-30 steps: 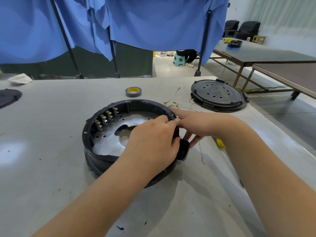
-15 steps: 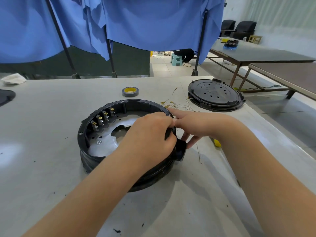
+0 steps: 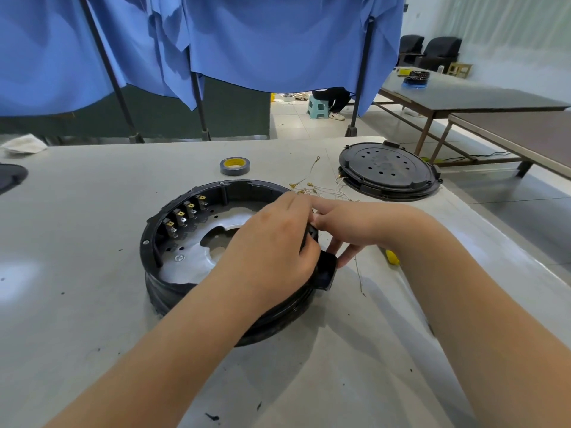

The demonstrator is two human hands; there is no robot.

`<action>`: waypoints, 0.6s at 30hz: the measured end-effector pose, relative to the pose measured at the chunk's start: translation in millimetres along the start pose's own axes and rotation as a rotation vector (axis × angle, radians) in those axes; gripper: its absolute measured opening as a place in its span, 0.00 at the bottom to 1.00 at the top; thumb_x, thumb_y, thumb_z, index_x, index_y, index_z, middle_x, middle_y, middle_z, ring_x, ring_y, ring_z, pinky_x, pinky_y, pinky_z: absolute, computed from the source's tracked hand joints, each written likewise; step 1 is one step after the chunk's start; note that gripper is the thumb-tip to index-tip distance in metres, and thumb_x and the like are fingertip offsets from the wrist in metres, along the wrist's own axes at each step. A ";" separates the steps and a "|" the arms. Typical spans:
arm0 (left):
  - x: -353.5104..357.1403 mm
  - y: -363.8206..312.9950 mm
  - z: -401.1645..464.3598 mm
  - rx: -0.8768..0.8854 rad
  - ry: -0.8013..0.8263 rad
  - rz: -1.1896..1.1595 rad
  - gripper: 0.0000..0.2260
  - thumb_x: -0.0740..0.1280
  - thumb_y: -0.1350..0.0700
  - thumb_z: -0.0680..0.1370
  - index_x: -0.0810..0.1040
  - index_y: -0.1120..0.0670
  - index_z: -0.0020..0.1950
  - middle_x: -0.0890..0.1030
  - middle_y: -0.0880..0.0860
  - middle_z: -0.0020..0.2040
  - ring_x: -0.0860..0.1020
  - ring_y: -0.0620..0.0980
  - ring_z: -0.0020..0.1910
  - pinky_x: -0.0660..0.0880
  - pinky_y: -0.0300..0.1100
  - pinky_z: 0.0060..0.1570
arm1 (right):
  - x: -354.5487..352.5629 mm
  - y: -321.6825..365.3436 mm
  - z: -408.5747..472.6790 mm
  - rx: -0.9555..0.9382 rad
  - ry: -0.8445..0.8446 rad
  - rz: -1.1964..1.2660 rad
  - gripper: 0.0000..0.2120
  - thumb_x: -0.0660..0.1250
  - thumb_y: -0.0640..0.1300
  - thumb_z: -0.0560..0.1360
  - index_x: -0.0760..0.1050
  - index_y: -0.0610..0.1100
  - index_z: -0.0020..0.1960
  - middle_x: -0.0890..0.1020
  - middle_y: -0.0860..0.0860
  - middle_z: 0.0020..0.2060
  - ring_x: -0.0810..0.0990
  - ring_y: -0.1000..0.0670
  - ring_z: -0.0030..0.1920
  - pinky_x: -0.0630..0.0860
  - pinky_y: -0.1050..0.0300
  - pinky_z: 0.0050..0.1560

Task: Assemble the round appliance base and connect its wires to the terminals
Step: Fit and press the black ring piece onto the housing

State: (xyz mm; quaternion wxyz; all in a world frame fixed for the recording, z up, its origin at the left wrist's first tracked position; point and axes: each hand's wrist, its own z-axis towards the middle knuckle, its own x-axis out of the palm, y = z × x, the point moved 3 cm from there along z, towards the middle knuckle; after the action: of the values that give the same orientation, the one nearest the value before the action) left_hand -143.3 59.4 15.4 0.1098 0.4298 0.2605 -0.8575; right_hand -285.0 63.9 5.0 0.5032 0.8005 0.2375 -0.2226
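I'm looking at a round base (image 3: 182,211) whose ring is showing as matt black plastic, ribbed on its outer wall. Its floor plate (image 3: 197,257) is gleaming as bare, bright sheet metal. The terminals (image 3: 185,214) are shining as metal tabs with yellowish tips. The table (image 3: 77,273) is reading as smooth, pale and slightly glossy. The lid (image 3: 386,169) is looking like dull black plastic, and the curtain (image 3: 262,41) is hanging as soft blue cloth.

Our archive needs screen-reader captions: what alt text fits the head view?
Two bare hands, left and right, work together at the right rim of a black round base on a grey table, gripping a small black part. Terminals line its left inner wall; loose wires, tape and a black lid lie beyond.
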 end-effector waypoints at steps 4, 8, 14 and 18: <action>0.1 1.6 1.3 0.001 0.032 -0.006 0.03 0.65 0.59 0.74 0.71 0.54 0.44 0.71 0.47 0.41 0.68 0.46 0.36 0.63 0.36 0.33 | 0.4 0.3 -2.3 -0.005 0.008 0.005 0.20 0.49 0.44 0.83 0.61 0.61 0.72 0.74 0.51 0.61 0.85 0.47 0.43 0.83 0.54 0.40; 0.8 3.4 2.3 0.023 0.045 0.021 0.02 0.64 0.58 0.74 0.74 0.56 0.43 0.73 0.49 0.39 0.69 0.49 0.36 0.63 0.39 0.34 | 1.1 0.8 -2.1 0.005 0.009 0.014 0.22 0.49 0.44 0.83 0.57 0.62 0.74 0.73 0.50 0.65 0.84 0.46 0.44 0.83 0.51 0.44; -0.3 4.6 3.8 0.017 0.029 0.005 0.02 0.66 0.59 0.72 0.77 0.57 0.41 0.75 0.50 0.37 0.71 0.50 0.37 0.68 0.43 0.37 | 2.5 1.1 -1.6 0.005 0.006 0.018 0.21 0.50 0.45 0.83 0.57 0.61 0.74 0.73 0.49 0.65 0.84 0.46 0.43 0.83 0.50 0.45; -2.7 6.2 2.9 0.021 0.034 -0.015 0.02 0.67 0.59 0.72 0.78 0.56 0.41 0.76 0.50 0.37 0.73 0.52 0.38 0.71 0.47 0.39 | 4.8 1.7 2.0 0.001 -0.015 0.008 0.22 0.50 0.44 0.82 0.58 0.60 0.73 0.72 0.49 0.65 0.84 0.47 0.38 0.84 0.51 0.40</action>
State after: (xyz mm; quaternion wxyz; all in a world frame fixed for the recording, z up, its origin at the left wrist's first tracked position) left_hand -141.0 52.5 16.8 0.0946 0.4436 0.2564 -0.8535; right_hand -280.4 62.2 2.5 0.5055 0.7999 0.2307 -0.2266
